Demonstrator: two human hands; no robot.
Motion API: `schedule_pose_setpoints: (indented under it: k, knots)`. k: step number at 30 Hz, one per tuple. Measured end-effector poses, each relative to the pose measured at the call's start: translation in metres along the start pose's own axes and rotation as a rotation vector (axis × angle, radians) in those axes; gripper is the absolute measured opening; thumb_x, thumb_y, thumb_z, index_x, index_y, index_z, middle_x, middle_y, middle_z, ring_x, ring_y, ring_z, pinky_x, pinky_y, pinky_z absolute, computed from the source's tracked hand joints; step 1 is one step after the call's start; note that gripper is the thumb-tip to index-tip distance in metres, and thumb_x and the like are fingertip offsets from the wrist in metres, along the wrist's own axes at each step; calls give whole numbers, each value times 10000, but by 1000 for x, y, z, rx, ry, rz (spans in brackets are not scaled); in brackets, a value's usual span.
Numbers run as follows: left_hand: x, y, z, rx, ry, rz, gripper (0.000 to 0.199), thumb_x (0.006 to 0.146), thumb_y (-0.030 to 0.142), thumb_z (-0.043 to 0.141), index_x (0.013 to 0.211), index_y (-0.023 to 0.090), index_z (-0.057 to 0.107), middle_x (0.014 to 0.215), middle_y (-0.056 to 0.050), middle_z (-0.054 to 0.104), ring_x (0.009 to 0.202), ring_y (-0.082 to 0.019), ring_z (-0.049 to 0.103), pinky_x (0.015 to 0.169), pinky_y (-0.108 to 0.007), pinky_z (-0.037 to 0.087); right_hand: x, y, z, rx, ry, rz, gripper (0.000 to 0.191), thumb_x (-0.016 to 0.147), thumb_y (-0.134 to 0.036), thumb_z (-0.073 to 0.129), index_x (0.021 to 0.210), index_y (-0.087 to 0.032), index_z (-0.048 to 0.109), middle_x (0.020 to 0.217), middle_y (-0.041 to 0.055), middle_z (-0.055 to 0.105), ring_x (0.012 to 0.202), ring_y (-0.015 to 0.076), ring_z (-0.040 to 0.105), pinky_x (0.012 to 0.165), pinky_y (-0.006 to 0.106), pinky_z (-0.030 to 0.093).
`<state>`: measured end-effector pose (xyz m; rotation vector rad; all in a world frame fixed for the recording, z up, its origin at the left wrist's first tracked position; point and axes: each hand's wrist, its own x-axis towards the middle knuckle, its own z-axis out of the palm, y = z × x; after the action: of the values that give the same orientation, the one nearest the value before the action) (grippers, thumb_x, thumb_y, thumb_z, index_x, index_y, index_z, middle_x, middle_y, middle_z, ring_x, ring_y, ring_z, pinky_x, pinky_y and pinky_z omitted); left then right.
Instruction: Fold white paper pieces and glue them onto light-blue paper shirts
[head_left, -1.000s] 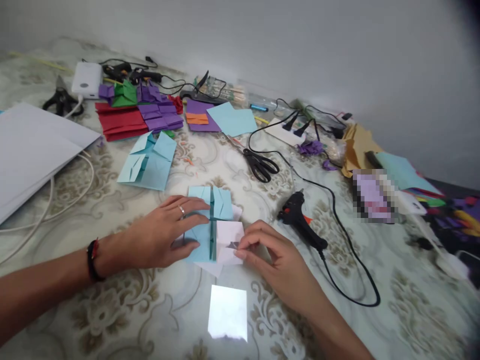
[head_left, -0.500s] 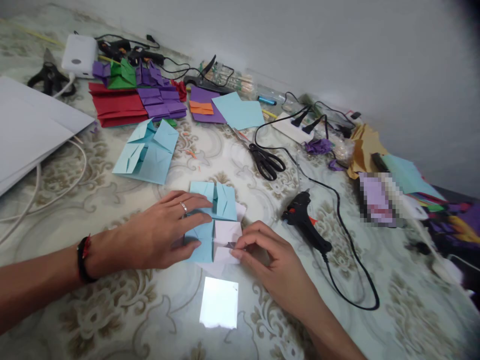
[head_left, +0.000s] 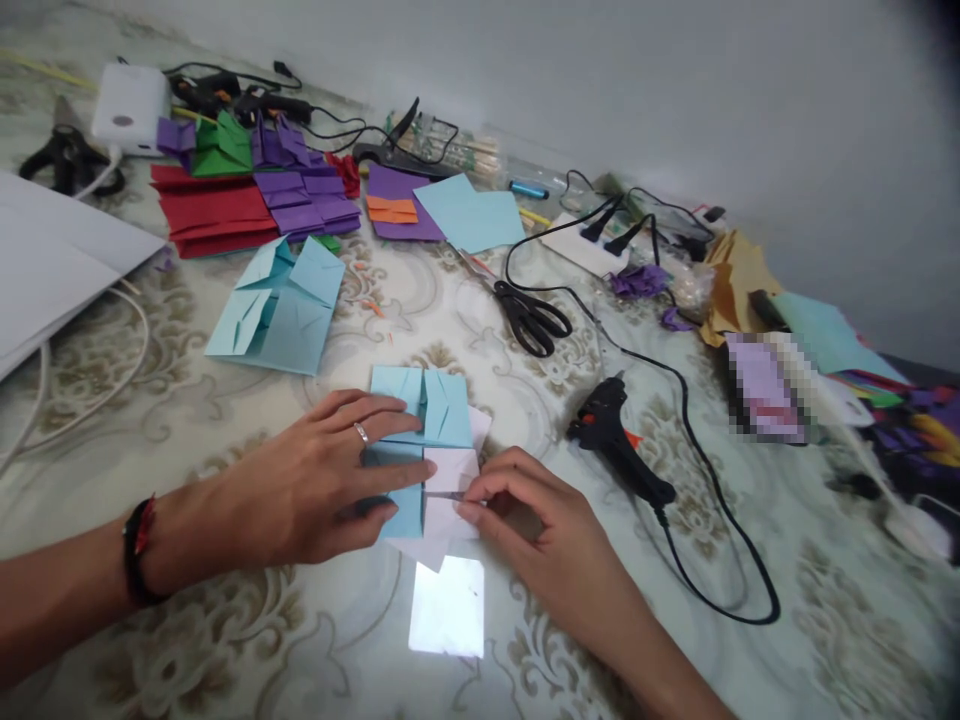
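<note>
A folded sheet of origami paper (head_left: 448, 412), light blue with a pale pinkish part at its lower right, lies on the table in front of me. My left hand (head_left: 300, 480) rests flat over its left side, fingers spread, with the index fingertip on the pale part. At the right edge, the thumb and index finger of my right hand (head_left: 540, 530) pinch the pale folded paper, where a narrow dark gap shows between two flaps. Pale paper corners stick out beneath the fold. Up and to the left, another folded light blue paper (head_left: 304, 315) stands slightly raised.
To the right lies a black glue gun (head_left: 626, 440) with its looping cord. Black-handled scissors (head_left: 534, 318) lie beyond the folded paper. Red paper (head_left: 214, 212), purple folded pieces (head_left: 307, 205) and a white power strip (head_left: 585, 245) line the back. White sheets (head_left: 60, 265) cover the left.
My left index finger has stretched rightward onto the pale part. The right hand keeps its pinch at the edge, and the view has shifted slightly.
</note>
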<state>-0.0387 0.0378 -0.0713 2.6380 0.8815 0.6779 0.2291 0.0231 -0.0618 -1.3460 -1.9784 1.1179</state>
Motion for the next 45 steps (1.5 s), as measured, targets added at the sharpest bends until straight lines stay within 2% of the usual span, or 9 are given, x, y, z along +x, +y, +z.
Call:
schedule_pose_setpoints:
  k: [9,16,23,30,40,45]
  knots:
    - [0,2,-2,46,-48,-21,371,955,213,641,1322,257,675,1359,-120,658,1361,-323,560,1127,-524,481,-1,4,4,-77,16,-47,64,971,-186,686,921,-225,688,923,30,651,849,178,647,741,292,530]
    - [2,2,-3,84,-30,5,412,925,186,657,1333,240,673,1361,-108,675,1349,-342,583,1106,-535,504,-1,7,6,-137,26,-88,53,978,-193,690,953,-237,675,910,25,657,846,194,642,807,346,533]
    - [0,1,-2,119,-46,23,416,920,182,658,1334,217,661,1372,-115,677,1357,-339,593,1091,-528,529,-2,10,7,-120,51,-113,42,976,-195,698,953,-225,680,915,28,669,862,195,654,813,343,535]
    - [0,0,-1,150,-47,13,426,935,208,649,1358,249,636,1400,-80,674,1374,-311,588,1118,-507,525,-2,9,5,-127,55,-142,30,985,-213,687,996,-240,681,944,45,700,911,214,678,837,368,559]
    - [0,0,-3,145,-75,19,398,949,217,644,1347,235,648,1389,-107,665,1376,-328,575,1106,-529,519,-2,10,6,-154,68,-198,48,981,-198,704,996,-228,670,948,40,709,918,210,666,847,356,539]
    - [-2,-3,-3,137,-118,37,463,965,217,628,1419,310,620,1463,-118,593,1428,-350,517,1102,-570,502,-2,10,8,-172,83,-191,63,975,-198,716,989,-225,661,931,33,707,901,206,655,850,353,527]
